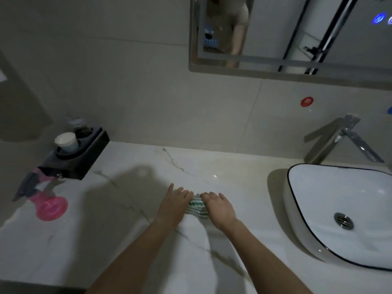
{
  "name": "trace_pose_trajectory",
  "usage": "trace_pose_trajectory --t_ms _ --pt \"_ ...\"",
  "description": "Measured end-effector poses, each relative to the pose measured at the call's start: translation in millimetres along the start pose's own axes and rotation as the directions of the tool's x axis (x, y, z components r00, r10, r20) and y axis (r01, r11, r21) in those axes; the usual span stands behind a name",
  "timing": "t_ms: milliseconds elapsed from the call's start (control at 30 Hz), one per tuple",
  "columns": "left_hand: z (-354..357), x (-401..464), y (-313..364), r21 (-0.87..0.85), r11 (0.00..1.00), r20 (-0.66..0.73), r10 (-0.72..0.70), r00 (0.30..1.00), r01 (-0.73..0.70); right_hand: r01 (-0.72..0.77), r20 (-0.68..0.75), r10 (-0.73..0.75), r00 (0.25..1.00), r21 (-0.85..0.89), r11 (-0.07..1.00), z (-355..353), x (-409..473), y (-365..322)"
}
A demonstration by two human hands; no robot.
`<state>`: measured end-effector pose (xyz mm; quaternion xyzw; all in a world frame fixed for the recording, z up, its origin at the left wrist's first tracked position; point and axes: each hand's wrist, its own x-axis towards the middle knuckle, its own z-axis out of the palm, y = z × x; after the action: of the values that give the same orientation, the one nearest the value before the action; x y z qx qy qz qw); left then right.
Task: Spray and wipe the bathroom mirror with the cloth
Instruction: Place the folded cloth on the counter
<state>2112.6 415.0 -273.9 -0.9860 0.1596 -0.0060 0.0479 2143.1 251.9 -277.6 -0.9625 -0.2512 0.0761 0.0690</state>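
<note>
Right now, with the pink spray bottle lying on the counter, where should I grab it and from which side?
Probably by the neck just below the dark trigger head. The spray bottle lies tipped on the countertop, its wide pink base toward the counter's front and its head up against the black tray. Come from above and from its right with the left hand, since the tray crowds the head end.

Dim, soft focus, wide-angle bend at edges, dark shadow on countertop (131,209) w/ small glare

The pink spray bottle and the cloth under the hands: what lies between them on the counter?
Only bare marble counter in shadow, in the head view, between the pink spray bottle and the cloth.
</note>
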Motion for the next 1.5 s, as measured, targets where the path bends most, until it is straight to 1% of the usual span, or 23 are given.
trace_pose_trajectory --t_ms 100,167,267,400,467,600,667,733,800,867,967,1033,1100,1167,1233,1300,1367,1433,1500 --pt "15 -6 -5 -0.020 1.000 -0.038 0.020 0.999 -0.021 -0.042 -0.021 0.043 0.999 0.032 0.999 12 -9 -11" --pt "17 -6 -10 -0.049 0.998 -0.015 0.030 0.999 -0.030 -0.054 -0.061 0.056 0.997 0.040 0.998 11 -9 -16" --pt "8 -2 -14 -0.008 0.999 -0.168 0.044 0.985 -0.046 -0.073 -0.141 0.078 0.987 0.039 0.997 7 -3 -19" --pt "10 9 -19 -0.010 1.000 -0.247 -0.002 0.969 -0.001 -0.081 -0.217 0.079 0.973 -0.001 0.997 8 9 -15" --pt "19 11 -18 -0.022 1.000 -0.242 -0.011 0.970 0.006 -0.078 -0.224 0.070 0.972 -0.026 0.997 14 9 -13" --pt "44 8 -15 -0.004 1.000 -0.229 0.014 0.973 -0.016 -0.069 -0.109 0.062 0.992 -0.062 0.996 33 1 -12" --pt "51 8 -16 0.010 1.000 -0.206 0.026 0.978 -0.024 -0.069 -0.095 0.061 0.994 -0.084 0.994 41 -1 -12" --pt "54 9 -15 0.038 0.998 -0.217 0.052 0.975 -0.045 -0.069 -0.148 0.053 0.988 -0.108 0.992 49 -1 -11" --pt "50 10 -13 0.034 0.998 -0.237 0.060 0.970 -0.053 -0.103 -0.263 0.062 0.963 -0.145 0.984 49 1 -11" --pt "48 11 -11 0.005 1.000 -0.197 0.026 0.980 -0.026 -0.096 -0.374 0.036 0.927 -0.144 0.985 54 4 -6" --pt "64 0 -6 0.002 0.999 -0.173 0.032 0.984 -0.032 -0.032 -0.379 -0.037 0.925 -0.173 0.984 66 0 -3" --pt "83 -17 5 -0.016 0.997 -0.091 0.068 0.993 -0.070 -0.001 -0.303 -0.055 0.951 -0.179 0.984 80 -10 -2" --pt "100 -33 16 -0.041 0.994 0.042 0.099 0.994 -0.097 0.039 -0.174 -0.067 0.982 -0.160 0.986 94 -26 -4" --pt "106 -43 23 -0.046 0.996 0.138 0.083 0.987 -0.078 0.053 -0.069 -0.063 0.996 -0.140 0.989 103 -41 -5" --pt "103 -48 24 -0.085 0.996 0.167 0.032 0.985 -0.018 0.059 -0.035 -0.065 0.997 -0.145 0.988 109 -50 -3" --pt "105 -54 21 -0.191 0.981 0.240 0.013 0.971 0.034 0.025 0.011 -0.024 1.000 -0.124 0.992 116 -55 -2" --pt "99 -62 22 -0.176 0.983 0.353 0.021 0.935 0.045 0.010 0.017 -0.007 1.000 -0.134 0.991 116 -62 -3" --pt "93 -66 25 -0.146 0.988 0.404 0.009 0.915 0.054 -0.008 0.101 0.019 0.995 -0.109 0.994 116 -68 -5" --pt "91 -71 28 -0.143 0.987 0.431 -0.008 0.902 0.077 -0.033 0.153 0.051 0.987 -0.117 0.993 116 -74 -7"
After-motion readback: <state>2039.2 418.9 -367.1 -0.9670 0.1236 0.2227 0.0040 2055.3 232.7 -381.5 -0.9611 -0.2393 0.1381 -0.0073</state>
